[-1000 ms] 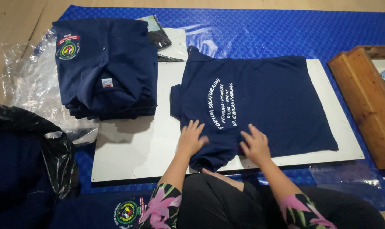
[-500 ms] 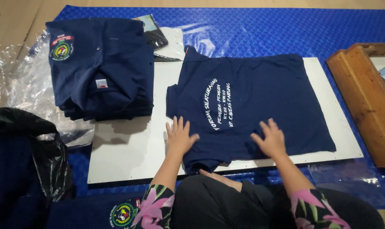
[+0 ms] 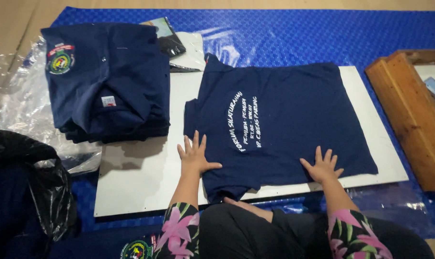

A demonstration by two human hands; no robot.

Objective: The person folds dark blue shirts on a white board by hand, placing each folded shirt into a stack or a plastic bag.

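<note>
Navy T-shirt [image 3: 284,120]: flat on white board [image 3: 140,177], frame centre | left hand [image 3: 194,156]: fingers spread, now at shirt's 9 o'clock edge | right hand [image 3: 323,165]: fingers spread, moved toward 5 o'clock | hands wider apart; fabric likely being smoothed | folded stack [image 3: 107,81]: 10 o'clock.

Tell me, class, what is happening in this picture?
A person kneels at a white board on a blue mat. A navy shirt lies flat on the board, printed side up. The left hand presses its near left edge; the right hand presses its lower right part. A stack of folded shirts sits to the left.
</note>
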